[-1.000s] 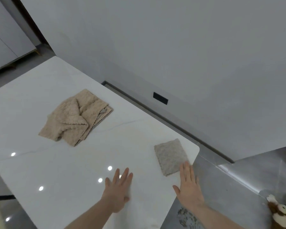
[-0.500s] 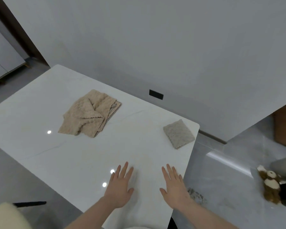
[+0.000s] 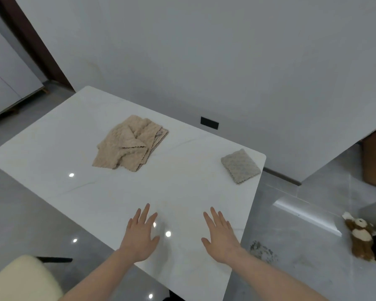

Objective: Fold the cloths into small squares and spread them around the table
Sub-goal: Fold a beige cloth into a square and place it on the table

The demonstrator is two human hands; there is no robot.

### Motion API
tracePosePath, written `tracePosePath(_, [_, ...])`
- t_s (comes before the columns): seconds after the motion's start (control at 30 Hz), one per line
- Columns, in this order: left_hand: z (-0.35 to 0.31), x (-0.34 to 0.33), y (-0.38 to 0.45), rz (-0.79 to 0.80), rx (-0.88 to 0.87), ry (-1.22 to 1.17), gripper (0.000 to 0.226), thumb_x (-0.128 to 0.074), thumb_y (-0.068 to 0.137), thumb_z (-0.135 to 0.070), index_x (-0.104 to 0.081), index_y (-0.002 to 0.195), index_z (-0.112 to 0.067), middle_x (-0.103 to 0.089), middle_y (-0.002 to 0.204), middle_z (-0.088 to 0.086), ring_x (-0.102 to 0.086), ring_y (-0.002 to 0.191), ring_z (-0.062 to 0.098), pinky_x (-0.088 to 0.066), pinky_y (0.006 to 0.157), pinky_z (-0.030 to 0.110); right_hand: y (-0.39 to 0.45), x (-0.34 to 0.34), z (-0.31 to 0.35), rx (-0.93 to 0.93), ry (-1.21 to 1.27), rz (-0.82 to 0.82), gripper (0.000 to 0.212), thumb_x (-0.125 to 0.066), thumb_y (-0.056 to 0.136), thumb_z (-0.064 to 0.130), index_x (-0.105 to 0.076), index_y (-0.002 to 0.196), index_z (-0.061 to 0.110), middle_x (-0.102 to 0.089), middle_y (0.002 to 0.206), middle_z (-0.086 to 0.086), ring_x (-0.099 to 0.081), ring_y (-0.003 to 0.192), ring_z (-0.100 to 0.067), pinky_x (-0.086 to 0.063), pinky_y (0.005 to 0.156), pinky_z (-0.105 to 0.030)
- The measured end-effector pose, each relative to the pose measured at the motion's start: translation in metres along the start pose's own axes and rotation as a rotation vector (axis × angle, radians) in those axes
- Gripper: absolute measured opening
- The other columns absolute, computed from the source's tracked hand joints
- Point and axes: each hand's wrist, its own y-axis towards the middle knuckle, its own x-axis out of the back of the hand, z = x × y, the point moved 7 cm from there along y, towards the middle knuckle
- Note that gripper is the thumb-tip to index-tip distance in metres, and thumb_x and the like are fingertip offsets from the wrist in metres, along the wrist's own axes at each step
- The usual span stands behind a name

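My left hand (image 3: 140,237) and right hand (image 3: 220,237) flat, fingers straight, empty, over white table (image 3: 74,131), grey folded cloth (image 3: 240,166) by far corner, beige cloth pile (image 3: 128,144) unfolded

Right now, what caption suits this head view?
Open hands over table; grey cloth folded, beige cloths waiting.

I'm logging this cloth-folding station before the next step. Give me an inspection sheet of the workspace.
Surface: white table, glossy, with light reflections.
Job's things: grey cloth folded square at the far right corner; beige cloths in a loose heap, unfolded.
Clutter: nothing seen on the table.
Grippers: left hand and right hand open, fingers straight, holding nothing.
Cables: nothing seen.
Surroundings: grey wall with black socket; plush toy on the floor; cream chair.
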Motion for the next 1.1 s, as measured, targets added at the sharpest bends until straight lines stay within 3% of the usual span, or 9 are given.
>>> tracePosePath(0.4, [0.097,0.039,0.032,0.013,-0.015,0.025,0.079,-0.052,0.098,-0.05,-0.014,0.164,-0.027,0.021,0.17,0.0,0.011,0.158,0.029,-0.008,0.129,0.046,0.035,0.004,0.071,-0.101,0.091,-0.08,0.081,-0.044,0.104,0.044,0.008,0.163,0.025,0.023,0.169,0.0,0.015,0.157,-0.027,-0.001,0.128,-0.047])
tracePosePath(0.63, [0.172,0.075,0.086,0.079,-0.131,0.105,0.079,-0.05,0.098,-0.051,-0.014,0.164,-0.026,0.02,0.17,0.001,0.009,0.158,0.029,-0.007,0.129,0.044,0.075,-0.012,0.147,-0.259,0.199,-0.126,0.081,-0.046,0.103,0.044,0.004,0.164,0.026,0.02,0.169,0.001,0.014,0.157,-0.027,-0.002,0.128,-0.047])
tracePosePath(0.83, [0.224,0.111,0.107,0.081,-0.136,0.143,0.079,-0.051,0.098,-0.05,-0.016,0.164,-0.024,0.018,0.17,0.003,0.007,0.158,0.03,-0.009,0.129,0.044,0.083,-0.018,0.21,-0.247,0.25,-0.155,0.08,-0.044,0.104,0.046,0.007,0.163,0.028,0.022,0.169,0.003,0.015,0.157,-0.025,0.001,0.128,-0.046])
tracePosePath(1.1, [0.236,0.115,0.082,0.012,-0.148,0.129,0.087,-0.049,0.099,-0.048,0.001,0.164,-0.021,0.025,0.168,0.003,0.014,0.157,0.03,-0.003,0.129,0.044,0.079,-0.032,0.217,-0.33,0.156,-0.076,0.083,-0.04,0.104,0.05,0.012,0.162,0.024,0.026,0.167,-0.002,0.02,0.156,-0.031,0.001,0.127,-0.054])
